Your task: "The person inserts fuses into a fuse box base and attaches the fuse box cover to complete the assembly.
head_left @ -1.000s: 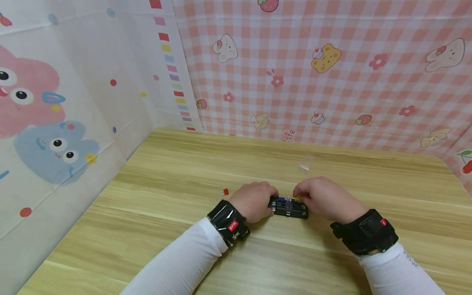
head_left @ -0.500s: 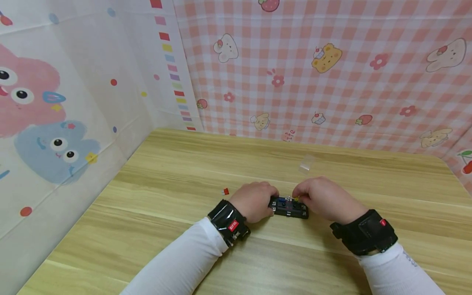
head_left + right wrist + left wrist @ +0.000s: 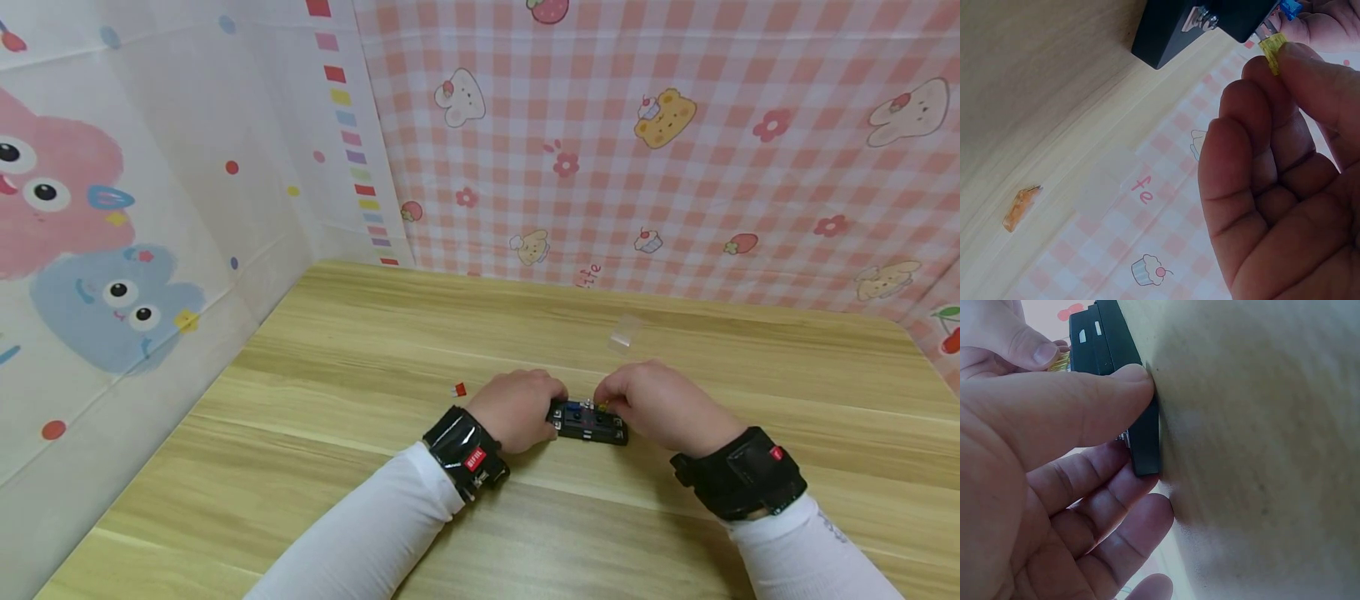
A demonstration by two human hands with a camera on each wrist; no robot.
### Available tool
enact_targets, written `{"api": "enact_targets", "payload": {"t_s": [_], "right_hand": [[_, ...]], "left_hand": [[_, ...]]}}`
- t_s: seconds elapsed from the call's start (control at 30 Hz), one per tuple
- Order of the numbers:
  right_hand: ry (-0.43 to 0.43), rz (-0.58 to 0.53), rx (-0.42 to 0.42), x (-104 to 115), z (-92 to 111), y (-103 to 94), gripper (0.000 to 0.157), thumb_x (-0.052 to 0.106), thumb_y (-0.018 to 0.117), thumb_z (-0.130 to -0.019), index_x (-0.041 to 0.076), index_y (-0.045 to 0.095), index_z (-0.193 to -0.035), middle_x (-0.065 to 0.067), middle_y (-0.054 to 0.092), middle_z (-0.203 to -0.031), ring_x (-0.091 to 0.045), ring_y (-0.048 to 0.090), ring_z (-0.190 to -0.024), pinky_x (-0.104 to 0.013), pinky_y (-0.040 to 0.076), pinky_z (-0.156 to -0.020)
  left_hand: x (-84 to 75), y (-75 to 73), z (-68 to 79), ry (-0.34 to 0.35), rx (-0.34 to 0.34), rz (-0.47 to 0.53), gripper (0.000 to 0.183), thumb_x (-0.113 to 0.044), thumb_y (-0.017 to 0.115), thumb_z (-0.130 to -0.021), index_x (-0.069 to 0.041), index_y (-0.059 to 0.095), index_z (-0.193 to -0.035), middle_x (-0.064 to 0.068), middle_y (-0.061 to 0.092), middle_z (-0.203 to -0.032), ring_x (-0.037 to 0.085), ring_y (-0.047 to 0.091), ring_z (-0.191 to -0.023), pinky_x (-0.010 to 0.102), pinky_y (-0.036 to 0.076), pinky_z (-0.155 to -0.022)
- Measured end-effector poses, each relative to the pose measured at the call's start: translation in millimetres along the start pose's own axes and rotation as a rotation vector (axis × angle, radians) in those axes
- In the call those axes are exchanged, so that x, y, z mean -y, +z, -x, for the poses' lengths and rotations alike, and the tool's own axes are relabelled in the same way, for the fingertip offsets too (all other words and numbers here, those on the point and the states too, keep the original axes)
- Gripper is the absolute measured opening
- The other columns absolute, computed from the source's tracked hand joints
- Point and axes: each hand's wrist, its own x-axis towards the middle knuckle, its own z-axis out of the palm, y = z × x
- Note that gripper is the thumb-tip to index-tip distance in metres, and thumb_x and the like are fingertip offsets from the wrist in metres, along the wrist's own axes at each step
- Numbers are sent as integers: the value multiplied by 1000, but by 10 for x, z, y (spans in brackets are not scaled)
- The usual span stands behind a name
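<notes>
Pink checked cloth [image 3: 600, 196] hung behind a wood-grain worktop [image 3: 337, 358]. On it, a black block [image 3: 588, 432] lay between the hands, its left end gripped by the left hand's [image 3: 517, 411] thumb and fingers. With thumb and forefinger, the right hand [image 3: 660, 404] pinched a yellow piece [image 3: 1272, 52], metal prongs towards the block. Just right of the left hand showed a blue piece [image 3: 573, 407]; left of that hand, a red piece [image 3: 461, 389]; beyond the right hand, a clear plastic piece [image 3: 624, 332].
</notes>
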Motion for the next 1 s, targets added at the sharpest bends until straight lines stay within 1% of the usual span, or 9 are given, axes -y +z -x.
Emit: {"api": "enact_targets", "payload": {"t_s": [0.2, 0.4, 0.57, 0.77, 1.0], "right_hand": [[2, 9, 8, 1, -5, 7, 19, 2, 68, -81, 21, 72, -83, 11, 65, -80, -3, 53, -70, -32, 50, -64], [-6, 15, 10, -6, 0, 15, 16, 6, 69, -82, 22, 72, -85, 8, 66, -80, -3, 53, -71, -32, 50, -64], [18, 8, 15, -2, 3, 18, 19, 3, 68, -82, 22, 71, -85, 10, 65, -80, -4, 52, -70, -32, 50, -64], [61, 2, 24, 14, 10, 6, 16, 4, 69, -81, 19, 69, -87, 10, 63, -78, -6, 52, -69, -33, 49, -63], [59, -9, 39, 22, 0, 8, 18, 4, 70, -80, 22, 69, -80, 12, 61, -74, -6, 50, -66, -30, 47, -61]], "left_hand": [[7, 12, -4, 2, -5, -4, 43, -36, 74, -79, -19, 62, -116, -6, 58, -105, 8, 49, -86, 31, 45, -78], [7, 15, 0, 6, -7, -8, 43, -36, 74, -79, -19, 62, -116, -7, 58, -105, 8, 50, -87, 32, 45, -78], [10, 18, -4, 9, -7, -4, 43, -36, 74, -79, -19, 61, -117, -7, 58, -105, 8, 49, -87, 32, 45, -78], [8, 22, -3, 8, -11, 3, 42, -35, 74, -79, -19, 61, -116, -6, 57, -105, 8, 48, -86, 32, 45, -79], [5, 14, -4, 1, -1, 0, 43, -35, 74, -79, -19, 61, -117, -6, 58, -106, 9, 50, -87, 32, 45, -79]]}}
